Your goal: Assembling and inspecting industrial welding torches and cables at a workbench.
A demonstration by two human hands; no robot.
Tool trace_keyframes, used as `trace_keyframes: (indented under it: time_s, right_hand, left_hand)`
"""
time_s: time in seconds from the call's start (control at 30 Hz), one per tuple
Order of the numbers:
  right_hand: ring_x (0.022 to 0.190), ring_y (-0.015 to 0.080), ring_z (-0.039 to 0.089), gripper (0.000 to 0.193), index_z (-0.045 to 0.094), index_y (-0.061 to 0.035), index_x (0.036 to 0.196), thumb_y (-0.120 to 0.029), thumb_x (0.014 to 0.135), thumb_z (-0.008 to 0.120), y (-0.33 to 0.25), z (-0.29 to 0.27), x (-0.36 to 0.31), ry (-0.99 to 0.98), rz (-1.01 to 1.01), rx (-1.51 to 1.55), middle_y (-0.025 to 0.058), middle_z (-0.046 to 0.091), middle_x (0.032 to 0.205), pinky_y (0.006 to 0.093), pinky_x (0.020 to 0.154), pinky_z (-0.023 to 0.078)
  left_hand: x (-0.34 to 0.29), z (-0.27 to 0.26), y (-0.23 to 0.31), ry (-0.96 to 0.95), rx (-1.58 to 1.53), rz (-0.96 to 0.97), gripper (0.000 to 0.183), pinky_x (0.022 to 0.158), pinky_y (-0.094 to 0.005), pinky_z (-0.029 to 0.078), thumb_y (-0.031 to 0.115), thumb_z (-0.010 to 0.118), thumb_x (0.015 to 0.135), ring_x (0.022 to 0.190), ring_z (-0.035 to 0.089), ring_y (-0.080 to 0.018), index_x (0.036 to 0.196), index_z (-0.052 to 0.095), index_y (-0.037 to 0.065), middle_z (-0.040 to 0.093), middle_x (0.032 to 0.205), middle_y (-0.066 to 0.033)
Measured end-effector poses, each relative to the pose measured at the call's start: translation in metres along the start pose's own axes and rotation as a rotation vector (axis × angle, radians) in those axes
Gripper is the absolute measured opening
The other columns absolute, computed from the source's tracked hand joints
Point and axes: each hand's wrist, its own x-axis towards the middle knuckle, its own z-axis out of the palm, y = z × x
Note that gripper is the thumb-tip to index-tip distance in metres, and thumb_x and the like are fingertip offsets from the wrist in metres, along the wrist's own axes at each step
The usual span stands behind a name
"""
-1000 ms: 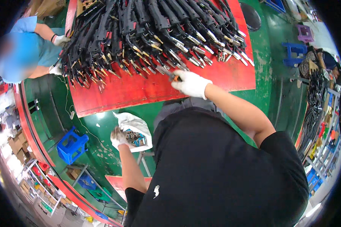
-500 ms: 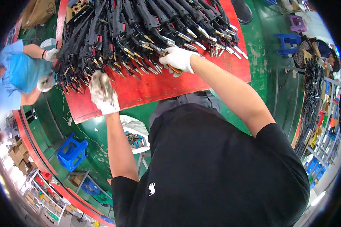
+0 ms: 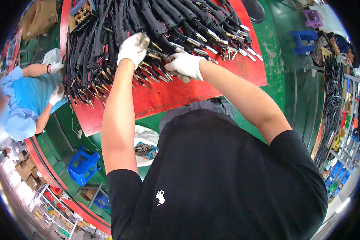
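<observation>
Both gloved hands worked the black cable bundle (image 3: 156,24) fanned across the red board (image 3: 180,94), metal tips facing the worker for access; left hand (image 3: 133,49) lay atop it at 11 o'clock, grip indeterminate; right hand (image 3: 186,66), just beside at 12 o'clock, pinched one tip.

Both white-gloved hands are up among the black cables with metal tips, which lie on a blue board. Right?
Not quite. The head view shows the left hand and right hand among the black cables, but the board under them is red, not blue.
</observation>
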Motion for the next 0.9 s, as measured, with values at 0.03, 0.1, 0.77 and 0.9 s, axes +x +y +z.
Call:
trace_keyframes:
  time_s: [0.03, 0.1, 0.77, 0.9]
  right_hand:
    - [0.048, 0.0122, 0.04, 0.016, 0.055, -0.0061, 0.093, -0.021, 0.094, 0.06, 0.001, 0.004, -0.009, 0.057, -0.023, -0.003, 0.0007, 0.046, 0.067, 0.0309, 0.041, 0.033]
    - [0.047, 0.012, 0.039, 0.018, 0.053, -0.0068, 0.096, -0.024, 0.094, 0.06, 0.002, 0.006, -0.03, 0.117, -0.042, 0.045, 0.0005, 0.044, 0.066, 0.0302, 0.041, 0.031]
    - [0.047, 0.0122, 0.043, 0.019, 0.051, -0.0106, 0.08, -0.018, 0.095, 0.06, -0.008, 0.04, -0.049, 0.008, -0.12, 0.463, 0.0014, 0.048, 0.065, 0.029, 0.04, 0.03]
    - [0.049, 0.0065, 0.038, 0.02, 0.048, -0.0121, 0.083, -0.018, 0.097, 0.061, 0.005, 0.029, -0.054, -0.058, -0.112, 0.611, -0.0029, 0.043, 0.067, 0.0237, 0.04, 0.026]
  left_hand:
    - [0.001, -0.009, 0.017, 0.011, 0.151, -0.009, 0.026, 0.089, -0.0407, 0.052, 0.028, 0.053, 0.099, 0.1, 0.067, -0.0353, 0.109, 0.068, 0.009, 0.07, 0.108, -0.0193]
    - [0.005, -0.025, 0.037, 0.017, 0.307, -0.013, 0.026, 0.089, -0.0437, 0.052, 0.03, 0.054, 0.098, 0.105, 0.065, -0.0394, 0.105, 0.068, 0.009, 0.069, 0.111, -0.0214]
    - [0.06, 0.01, 0.04, 0.23, -0.709, -0.847, 0.064, 0.078, -0.0427, 0.053, 0.05, 0.082, 0.081, 0.086, 0.067, -0.0298, 0.111, 0.069, -0.005, 0.069, 0.105, -0.0176]
    - [0.076, 0.02, 0.039, 0.245, -0.847, -0.914, 0.047, 0.068, -0.0407, 0.05, 0.047, 0.079, 0.085, 0.071, 0.062, -0.0211, 0.098, 0.073, 0.003, 0.07, 0.091, -0.0104]
